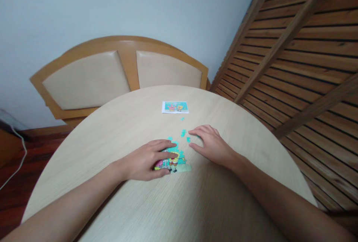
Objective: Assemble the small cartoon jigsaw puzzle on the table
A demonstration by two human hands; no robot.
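Observation:
A small, partly assembled jigsaw puzzle (180, 162) with a teal cartoon picture lies near the middle of the round wooden table (134, 122). My left hand (148, 160) rests flat on the puzzle's left part, fingers stretched over it. My right hand (211, 143) lies palm down just right of the puzzle, fingers spread, its fingertips touching loose teal pieces (184, 134). A small reference picture card (175, 107) lies farther back on the table. One more loose piece (182, 119) sits between the card and the hands.
A wooden bench with two beige cushioned back panels (117, 74) stands behind the table against a pale wall. A slatted wooden partition (302, 59) runs along the right. A cable (16, 152) hangs over the dark wood floor at left.

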